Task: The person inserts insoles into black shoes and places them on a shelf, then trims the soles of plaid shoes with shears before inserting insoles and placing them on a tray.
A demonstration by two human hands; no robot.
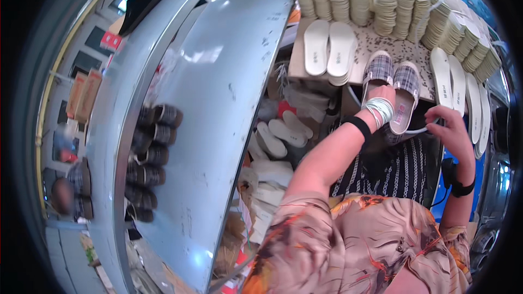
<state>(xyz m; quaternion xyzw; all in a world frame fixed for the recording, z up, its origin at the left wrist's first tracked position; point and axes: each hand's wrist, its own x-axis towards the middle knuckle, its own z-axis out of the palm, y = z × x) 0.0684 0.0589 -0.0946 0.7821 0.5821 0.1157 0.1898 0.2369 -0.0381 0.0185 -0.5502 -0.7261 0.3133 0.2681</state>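
Observation:
My left hand (383,96) reaches down into the opening of the left shoe of a plaid slip-on pair; its fingers are hidden in there. That left plaid shoe (378,67) lies toe away from me at the table's near edge. Beside it, the right plaid shoe (406,79) shows a pale insole with a pink mark. My right hand (448,126) is raised just right of the shoes, fingers bent but apart, with nothing seen in it. Close to it, pale insoles (457,84) lie in a row along the table's right side. Another pair of insoles (328,49) lies left of the shoes.
Tall stacks of insoles (381,8) line the back of the speckled table (370,43). On my left stands a large blue-grey metal surface (218,76), with dark plaid shoes (152,158) along its far side. Loose insoles (286,133) and plastic bags lie below, between it and the table.

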